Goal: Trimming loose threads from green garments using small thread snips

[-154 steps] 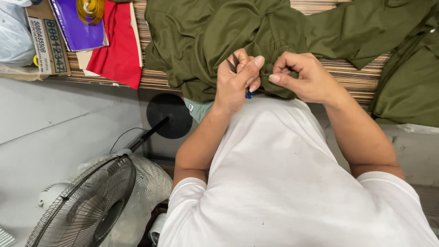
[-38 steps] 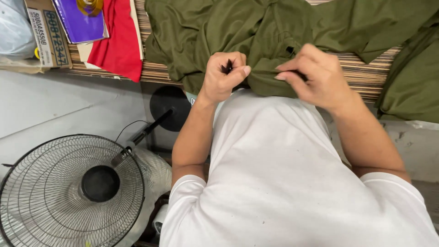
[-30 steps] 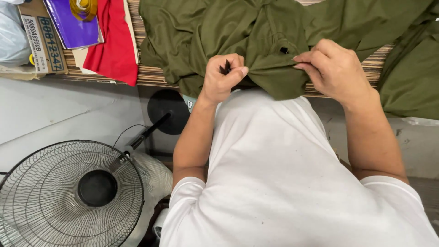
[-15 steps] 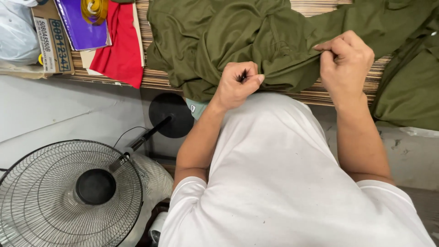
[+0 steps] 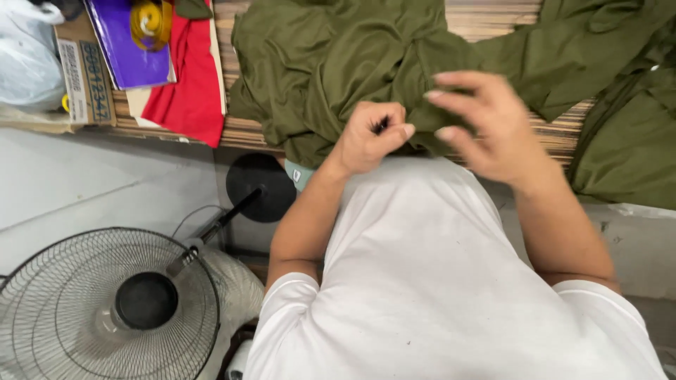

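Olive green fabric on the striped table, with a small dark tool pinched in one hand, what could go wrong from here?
1. The left hand pinches a small dark tool against the olive green fabric; it might snag or nick the cloth.
2. The right hand hovers blurred with fingers spread, so a finger could meet the tool tip.
3. The fabric's edge hangs over the striped table edge, so it may slide off.

Workbench edge above a pale floor

A striped wooden table spans the top; below it lies grey floor, where a black standing fan with a round base stands.
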